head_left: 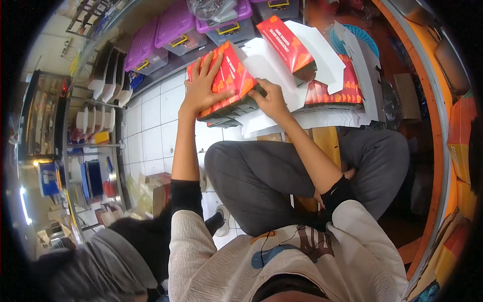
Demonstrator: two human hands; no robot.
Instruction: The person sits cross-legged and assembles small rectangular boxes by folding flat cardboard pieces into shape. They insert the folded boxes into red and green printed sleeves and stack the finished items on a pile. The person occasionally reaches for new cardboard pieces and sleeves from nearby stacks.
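Note:
My left hand (201,90) lies flat with spread fingers on top of a red folded cardboard box (232,63) with orange shapes and white print. Under it is a stack of layered cardboard with dark edges. My right hand (271,102) is closed at the box's near right corner, thumb and fingers at its edge; the fingertips are partly hidden. To the right, another red cardboard piece (288,45) with white flaps (322,50) rests over more stacked red and white cardboard (334,90).
Clear bins with purple lids (173,27) stand beyond the white tiled floor (153,116). A blue-green round item (357,39) is at the far right. Shelves (95,151) line the left. Another person's grey-clad body (118,256) is close at lower left. Orange cartons (460,146) stack along the right edge.

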